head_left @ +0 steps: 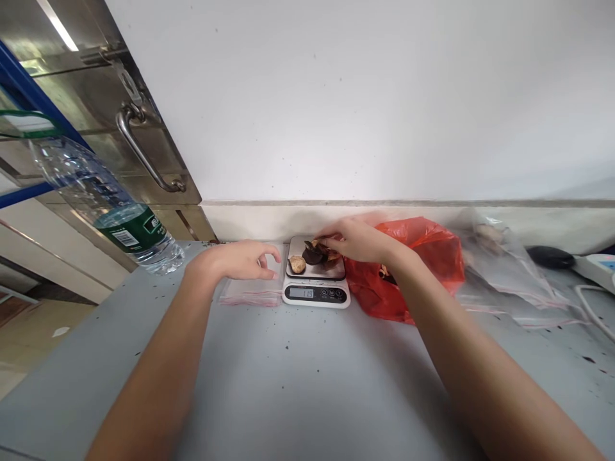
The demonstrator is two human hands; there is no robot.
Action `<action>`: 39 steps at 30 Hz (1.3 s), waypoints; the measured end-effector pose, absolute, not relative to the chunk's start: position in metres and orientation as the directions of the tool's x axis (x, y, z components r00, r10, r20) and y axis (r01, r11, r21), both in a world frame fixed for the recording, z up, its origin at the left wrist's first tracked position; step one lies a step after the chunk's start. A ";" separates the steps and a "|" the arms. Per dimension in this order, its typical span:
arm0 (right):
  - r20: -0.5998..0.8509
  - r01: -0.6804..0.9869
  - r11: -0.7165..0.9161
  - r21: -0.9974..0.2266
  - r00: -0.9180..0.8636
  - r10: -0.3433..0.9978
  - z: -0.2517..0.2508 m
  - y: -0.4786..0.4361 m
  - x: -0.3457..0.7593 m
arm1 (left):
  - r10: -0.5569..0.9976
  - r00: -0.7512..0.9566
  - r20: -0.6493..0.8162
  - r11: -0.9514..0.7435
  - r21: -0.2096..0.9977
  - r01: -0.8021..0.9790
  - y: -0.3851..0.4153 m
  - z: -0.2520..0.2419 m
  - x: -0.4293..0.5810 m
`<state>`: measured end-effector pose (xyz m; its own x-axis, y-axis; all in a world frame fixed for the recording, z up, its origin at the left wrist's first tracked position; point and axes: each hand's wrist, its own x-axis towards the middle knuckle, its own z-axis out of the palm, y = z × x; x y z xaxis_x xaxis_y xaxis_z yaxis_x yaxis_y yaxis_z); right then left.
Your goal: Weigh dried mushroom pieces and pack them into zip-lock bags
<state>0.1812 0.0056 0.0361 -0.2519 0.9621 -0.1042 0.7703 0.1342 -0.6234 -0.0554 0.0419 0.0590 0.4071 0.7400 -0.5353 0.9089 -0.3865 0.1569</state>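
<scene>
Dried pieces already placed on digital scale beneath right hand, grip unclear; more left in red bag beside it; left hand loose, unfilled.

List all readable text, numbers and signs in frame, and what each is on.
"119": display of the scale; any decimal point is too small to tell.
Power symbol: left button on the scale.
"M": middle button.
"T": right button.
Print under the buttons: too small to read.
Green label on the bottle: white characters and a barcode, too blurred to read.
</scene>
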 end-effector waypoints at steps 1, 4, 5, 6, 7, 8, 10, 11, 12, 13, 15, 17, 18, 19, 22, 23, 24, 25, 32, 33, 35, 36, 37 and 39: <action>-0.098 0.768 0.142 -0.625 -0.257 0.961 0.035 0.006 0.182 | 0.741 0.407 -0.534 -0.387 0.157 0.909 0.042 0.059 -0.056; -0.092 0.773 0.158 -0.615 -0.269 0.959 0.033 0.008 0.186 | 0.743 0.400 -0.536 -0.384 0.148 0.912 0.042 0.059 -0.057; -0.090 0.778 0.164 -0.606 -0.273 0.958 0.033 0.009 0.187 | 0.744 0.398 -0.537 -0.383 0.146 0.912 0.043 0.059 -0.057; -0.088 0.785 0.168 -0.596 -0.271 0.959 0.033 0.010 0.188 | 0.745 0.397 -0.536 -0.382 0.145 0.913 0.043 0.058 -0.057; -0.081 0.792 0.168 -0.587 -0.264 0.961 0.033 0.010 0.189 | 0.746 0.398 -0.534 -0.381 0.148 0.913 0.043 0.058 -0.058; -0.068 0.798 0.167 -0.578 -0.252 0.965 0.035 0.010 0.190 | 0.747 0.400 -0.531 -0.381 0.152 0.912 0.044 0.058 -0.058; -0.036 0.804 0.160 -0.573 -0.220 0.975 0.039 0.008 0.191 | 0.744 0.411 -0.527 -0.382 0.169 0.909 0.044 0.058 -0.059; -0.015 0.802 0.161 -0.575 -0.207 0.978 0.041 0.007 0.191 | 0.742 0.413 -0.528 -0.380 0.177 0.908 0.044 0.058 -0.059; 0.012 0.796 0.166 -0.582 -0.196 0.981 0.044 0.005 0.191 | 0.740 0.411 -0.532 -0.375 0.179 0.909 0.044 0.059 -0.060; 0.040 0.783 0.172 -0.598 -0.185 0.982 0.047 0.004 0.191 | 0.740 0.403 -0.538 -0.370 0.175 0.912 0.044 0.059 -0.060; 0.084 0.740 0.182 -0.648 -0.169 0.982 0.053 0.001 0.192 | 0.744 0.383 -0.548 -0.360 0.154 0.920 0.044 0.061 -0.059; 0.103 0.699 0.189 -0.690 -0.163 0.981 0.057 -0.002 0.193 | 0.744 0.372 -0.555 -0.360 0.136 0.923 0.043 0.062 -0.059; 0.106 0.694 0.191 -0.694 -0.163 0.981 0.059 -0.004 0.194 | 0.742 0.372 -0.557 -0.361 0.136 0.923 0.043 0.062 -0.059; 0.110 0.699 0.195 -0.688 -0.165 0.980 0.060 -0.004 0.196 | 0.739 0.374 -0.560 -0.361 0.139 0.922 0.043 0.063 -0.059; 0.126 0.737 0.200 -0.645 -0.155 0.980 0.061 -0.006 0.200 | 0.735 0.373 -0.566 -0.354 0.149 0.923 0.044 0.062 -0.059; 0.124 0.745 0.194 -0.638 -0.149 0.981 0.061 -0.005 0.200 | 0.736 0.370 -0.567 -0.351 0.148 0.925 0.044 0.062 -0.059; 0.116 0.752 0.184 -0.633 -0.143 0.983 0.061 -0.005 0.201 | 0.736 0.367 -0.569 -0.348 0.146 0.926 0.044 0.062 -0.059; 0.106 0.756 0.174 -0.631 -0.138 0.985 0.061 -0.005 0.201 | 0.736 0.366 -0.569 -0.347 0.146 0.926 0.044 0.061 -0.060; 0.080 0.739 0.158 -0.655 -0.140 0.987 0.062 -0.005 0.198 | 0.736 0.364 -0.571 -0.347 0.144 0.927 0.045 0.062 -0.060; 0.075 0.737 0.152 -0.658 -0.136 0.988 0.062 -0.006 0.198 | 0.733 0.364 -0.575 -0.348 0.143 0.927 0.045 0.062 -0.060; 0.068 0.736 0.140 -0.663 -0.127 0.990 0.062 -0.006 0.198 | 0.726 0.359 -0.586 -0.348 0.137 0.927 0.045 0.061 -0.061; 0.070 0.737 0.140 -0.662 -0.126 0.990 0.062 -0.006 0.198 | 0.723 0.359 -0.590 -0.349 0.137 0.927 0.045 0.060 -0.061; 0.074 0.739 0.145 -0.658 -0.128 0.989 0.062 -0.006 0.198 | 0.720 0.361 -0.593 -0.351 0.139 0.926 0.046 0.059 -0.061; 0.086 0.746 0.160 -0.646 -0.137 0.987 0.063 -0.006 0.198 | 0.713 0.368 -0.597 -0.355 0.145 0.923 0.047 0.055 -0.061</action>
<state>0.1984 -0.0063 0.0628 -0.1371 0.9868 0.0861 0.7465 0.1601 -0.6459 -0.0611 0.0472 0.0552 0.3679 0.7128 -0.5971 0.9234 -0.3554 0.1447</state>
